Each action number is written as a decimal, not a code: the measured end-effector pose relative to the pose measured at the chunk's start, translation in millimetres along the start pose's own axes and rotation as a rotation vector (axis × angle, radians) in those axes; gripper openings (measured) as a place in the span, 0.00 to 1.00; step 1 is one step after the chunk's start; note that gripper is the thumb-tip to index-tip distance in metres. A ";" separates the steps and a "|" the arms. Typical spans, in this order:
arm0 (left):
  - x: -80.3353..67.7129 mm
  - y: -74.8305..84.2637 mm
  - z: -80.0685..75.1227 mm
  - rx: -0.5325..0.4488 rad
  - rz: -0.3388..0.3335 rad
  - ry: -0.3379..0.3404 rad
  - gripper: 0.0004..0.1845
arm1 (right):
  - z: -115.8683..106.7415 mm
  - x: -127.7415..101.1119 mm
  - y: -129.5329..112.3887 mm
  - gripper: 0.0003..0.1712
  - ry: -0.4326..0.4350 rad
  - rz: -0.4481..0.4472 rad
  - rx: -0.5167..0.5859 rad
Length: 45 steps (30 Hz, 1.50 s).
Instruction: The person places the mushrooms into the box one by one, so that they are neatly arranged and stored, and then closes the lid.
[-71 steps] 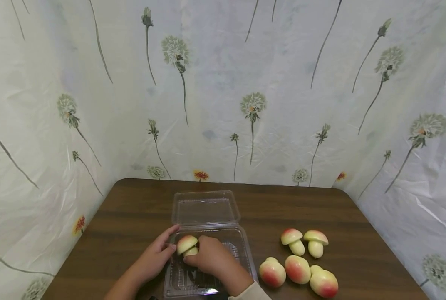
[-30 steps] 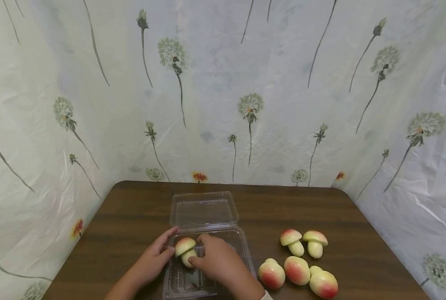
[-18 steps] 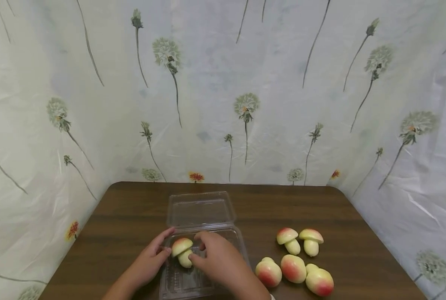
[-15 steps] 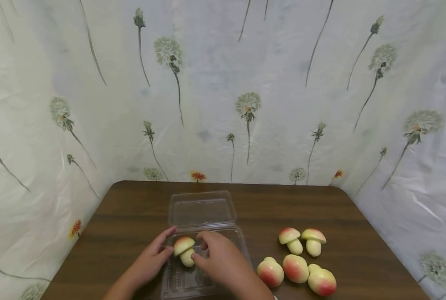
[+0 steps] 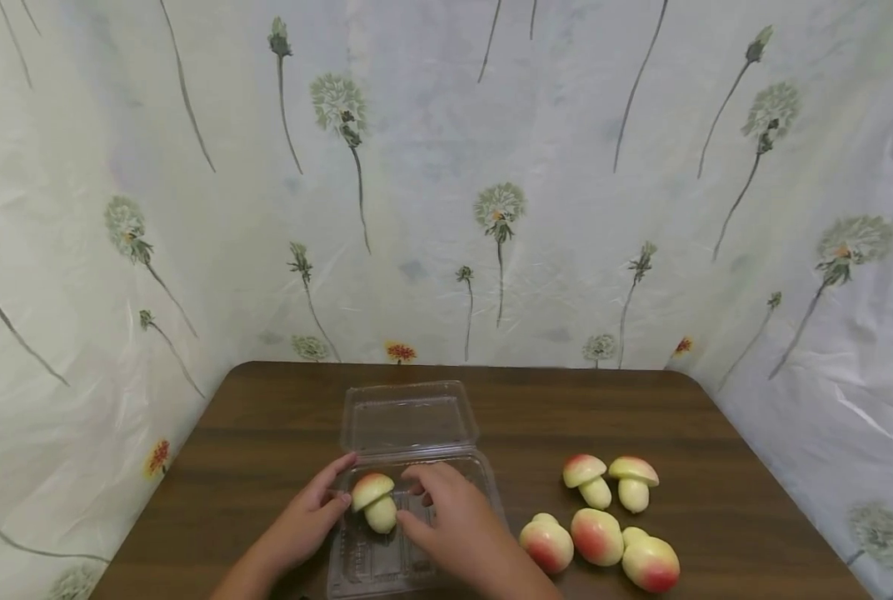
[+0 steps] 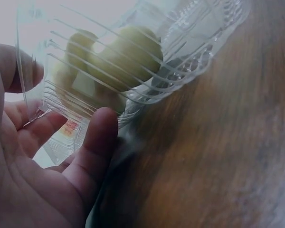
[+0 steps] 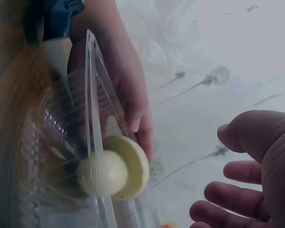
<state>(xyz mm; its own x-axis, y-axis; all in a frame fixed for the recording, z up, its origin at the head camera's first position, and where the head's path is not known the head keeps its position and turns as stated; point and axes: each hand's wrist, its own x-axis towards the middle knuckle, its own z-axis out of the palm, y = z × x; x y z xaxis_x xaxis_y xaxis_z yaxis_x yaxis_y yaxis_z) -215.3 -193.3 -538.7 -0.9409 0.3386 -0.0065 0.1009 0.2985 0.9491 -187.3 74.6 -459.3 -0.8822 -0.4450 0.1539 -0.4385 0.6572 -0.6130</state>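
Note:
A toy mushroom [image 5: 377,503] with a red-tinged yellow cap and pale stem lies in the base of a clear plastic clamshell container [image 5: 360,560]. The container's lid [image 5: 409,418] is folded back, away from the person. My left hand [image 5: 306,523] holds the container's left side, its fingers and thumb at the rim [image 6: 26,76]. Just right of the stem, my right hand [image 5: 454,521] hovers over the base with loosely bent fingers, nothing between them. The right wrist view shows its fingers [image 7: 232,197] spread apart, away from the mushroom [image 7: 128,168].
To the right on the brown wooden table [image 5: 281,417] sit several more toy mushrooms, two at the back [image 5: 634,483] and three in front [image 5: 596,537]. A floral curtain [image 5: 416,208] surrounds the table's back and sides.
The right hand first gripped the mushroom inside the container, then let go and drew back to the right. The mushroom now lies with its stem toward the lower right. The left hand stayed put.

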 end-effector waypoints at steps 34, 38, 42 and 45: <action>-1.1 2.3 0.5 0.013 -0.004 0.016 0.32 | -60.9 -10.5 67.7 0.34 0.119 0.023 -0.159; -0.8 1.5 0.1 0.009 -0.003 0.008 0.32 | -61.3 -11.9 74.8 0.35 0.131 0.025 -0.169; -0.3 -0.1 -0.1 0.006 -0.002 -0.004 0.32 | -63.5 -14.2 82.6 0.35 0.141 0.029 -0.200; -0.2 -0.4 0.0 0.002 -0.005 -0.011 0.32 | -67.5 -16.1 87.7 0.35 0.141 0.028 -0.199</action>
<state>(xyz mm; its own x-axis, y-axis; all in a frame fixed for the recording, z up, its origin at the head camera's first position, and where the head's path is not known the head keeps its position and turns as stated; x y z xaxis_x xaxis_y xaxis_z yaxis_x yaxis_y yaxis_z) -215.1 -193.4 -539.1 -0.9376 0.3474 -0.0144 0.0972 0.3016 0.9484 -223.2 180.5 -463.3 -0.9036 -0.3446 0.2544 -0.4263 0.7811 -0.4563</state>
